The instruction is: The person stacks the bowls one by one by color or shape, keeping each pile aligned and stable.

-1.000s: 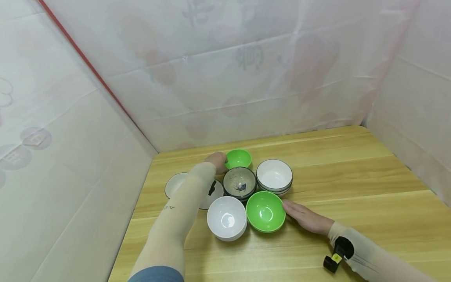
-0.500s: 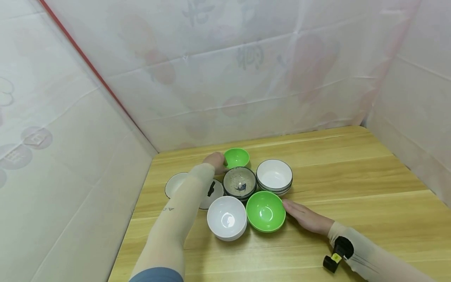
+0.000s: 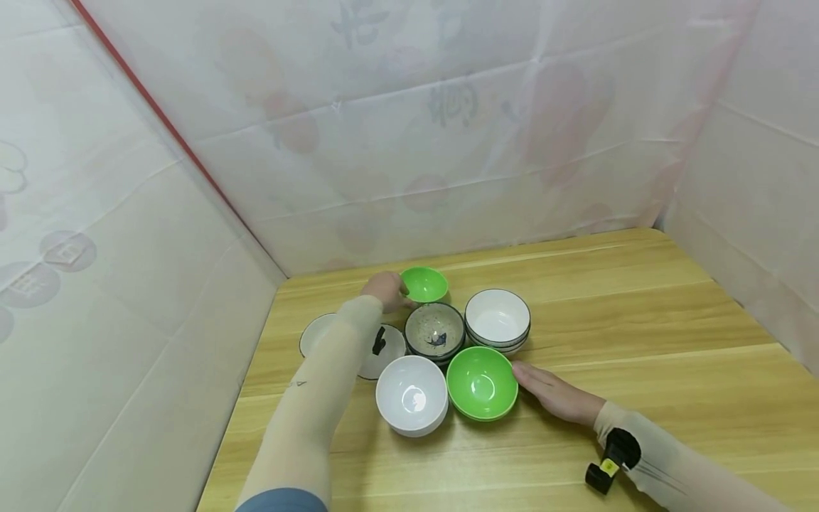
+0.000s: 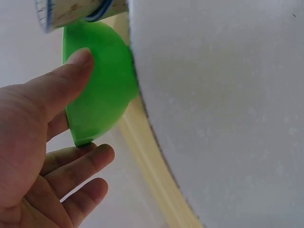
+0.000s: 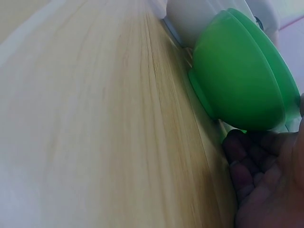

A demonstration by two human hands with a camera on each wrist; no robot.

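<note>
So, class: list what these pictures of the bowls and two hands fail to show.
- Head view: the left forearm covers most of the white plate.
- Head view: the speckled bowl's dark motif is too small to read.
- Right wrist view: the right hand is cut off by the frame edge; its contact with the large green bowl stays unclear.

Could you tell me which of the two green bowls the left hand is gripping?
The small green bowl at the back, pinched by the left hand. The large green bowl in front is only touched by the right hand.
</note>
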